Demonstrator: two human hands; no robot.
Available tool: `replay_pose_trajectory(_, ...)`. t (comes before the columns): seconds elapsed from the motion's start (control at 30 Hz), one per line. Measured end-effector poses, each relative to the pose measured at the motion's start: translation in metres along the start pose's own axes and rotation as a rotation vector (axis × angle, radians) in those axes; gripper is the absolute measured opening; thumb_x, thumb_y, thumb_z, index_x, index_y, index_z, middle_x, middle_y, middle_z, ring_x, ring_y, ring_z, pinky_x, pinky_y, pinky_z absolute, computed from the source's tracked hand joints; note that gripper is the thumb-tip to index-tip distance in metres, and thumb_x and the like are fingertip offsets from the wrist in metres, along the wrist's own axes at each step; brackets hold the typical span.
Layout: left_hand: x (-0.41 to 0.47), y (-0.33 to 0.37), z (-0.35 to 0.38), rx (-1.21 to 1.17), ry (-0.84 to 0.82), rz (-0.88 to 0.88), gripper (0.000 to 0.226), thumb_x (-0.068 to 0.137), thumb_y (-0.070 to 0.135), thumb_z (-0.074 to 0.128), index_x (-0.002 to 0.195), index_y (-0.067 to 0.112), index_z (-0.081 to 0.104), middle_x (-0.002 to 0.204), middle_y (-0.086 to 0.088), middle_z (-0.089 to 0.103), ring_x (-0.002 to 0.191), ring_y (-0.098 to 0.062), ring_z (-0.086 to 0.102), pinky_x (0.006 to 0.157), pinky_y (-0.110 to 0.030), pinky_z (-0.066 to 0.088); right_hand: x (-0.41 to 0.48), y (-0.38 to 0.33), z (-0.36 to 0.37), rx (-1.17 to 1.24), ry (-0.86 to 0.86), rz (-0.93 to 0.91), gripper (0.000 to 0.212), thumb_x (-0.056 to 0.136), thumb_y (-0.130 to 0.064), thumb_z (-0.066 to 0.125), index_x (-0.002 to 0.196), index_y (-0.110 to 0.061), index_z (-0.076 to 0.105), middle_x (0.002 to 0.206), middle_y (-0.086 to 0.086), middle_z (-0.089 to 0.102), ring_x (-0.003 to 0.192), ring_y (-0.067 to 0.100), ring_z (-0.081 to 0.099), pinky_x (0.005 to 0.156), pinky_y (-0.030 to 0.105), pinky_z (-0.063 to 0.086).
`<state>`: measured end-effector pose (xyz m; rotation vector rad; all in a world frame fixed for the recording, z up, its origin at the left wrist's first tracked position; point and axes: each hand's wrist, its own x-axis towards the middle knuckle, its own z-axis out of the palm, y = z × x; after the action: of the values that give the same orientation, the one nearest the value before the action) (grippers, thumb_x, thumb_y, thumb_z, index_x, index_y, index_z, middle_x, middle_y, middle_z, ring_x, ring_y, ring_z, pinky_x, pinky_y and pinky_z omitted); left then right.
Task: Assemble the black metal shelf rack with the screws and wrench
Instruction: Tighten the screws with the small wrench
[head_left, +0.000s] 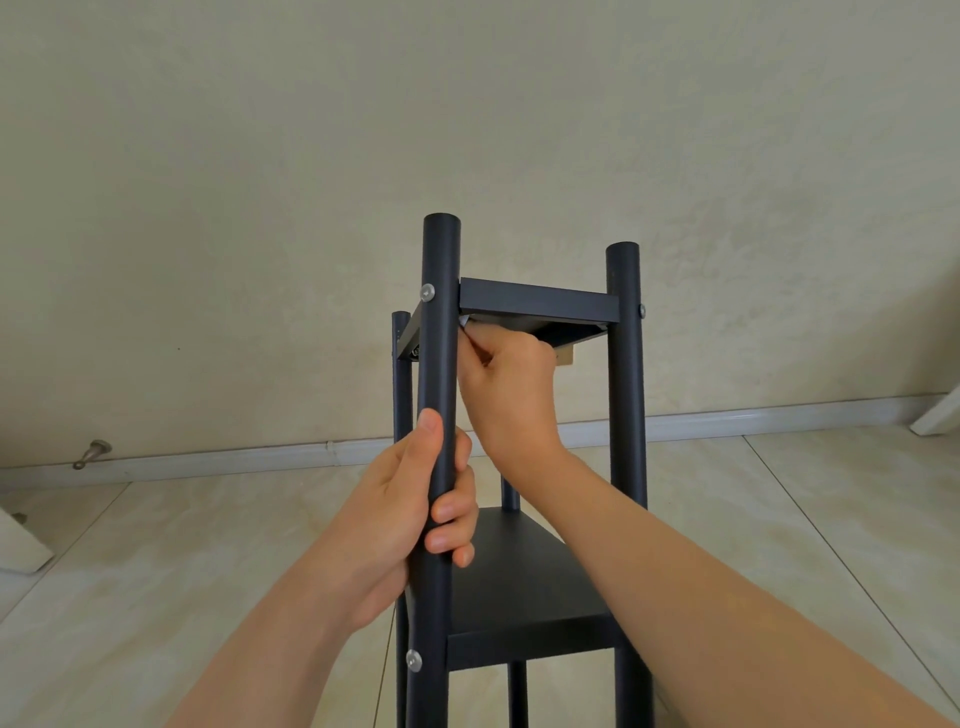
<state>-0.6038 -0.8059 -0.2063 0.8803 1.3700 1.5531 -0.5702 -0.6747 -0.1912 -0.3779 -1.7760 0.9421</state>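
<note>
The black metal shelf rack (626, 395) stands upright in front of me on the floor. My left hand (415, 514) grips its near left post (440, 364) about halfway between two shelves. My right hand (506, 384) reaches under the top shelf (537, 304), its fingers pinching a small whitish piece (464, 322) against the inner corner by that post. A silver screw head (427, 292) shows on the post at the top shelf. Another screw head (414, 660) shows at the lower shelf (524, 582). No wrench is visible.
A beige wall and white baseboard (727, 418) run behind the rack. A metal door stopper (92, 452) sticks out of the baseboard at the left. White objects sit at the left edge (21, 545) and right edge (940, 415). Tiled floor lies all around.
</note>
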Motion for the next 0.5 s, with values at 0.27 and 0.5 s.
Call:
replay_pose_trajectory(0.27,0.000,0.002,0.002,0.018,0.030,-0.001,0.049,0.075,0.072,0.049,0.070,0.024,0.057,0.054,0.004,0.035,0.041,-0.009,0.033,0.049,-0.023,0.045,-0.002,-0.002,-0.014,-0.073,-0.101,0.056,0.039,0.099,-0.019,0.051,0.064,-0.001,0.056,0.056,0.014,0.059,0.056,0.032,0.055,0.059,0.045,0.048)
replay_pose_trajectory(0.5,-0.002,0.002,0.003,0.021,0.035,0.001,0.049,0.076,0.072,0.048,0.070,0.024,0.057,0.054,0.004,0.035,0.041,-0.009,0.032,0.048,-0.024,0.045,-0.001,-0.011,-0.036,-0.111,-0.173,0.120,0.035,0.097,-0.016,0.052,0.068,0.002,0.058,0.048,0.001,0.040,0.048,0.011,0.035,0.053,0.033,0.038)
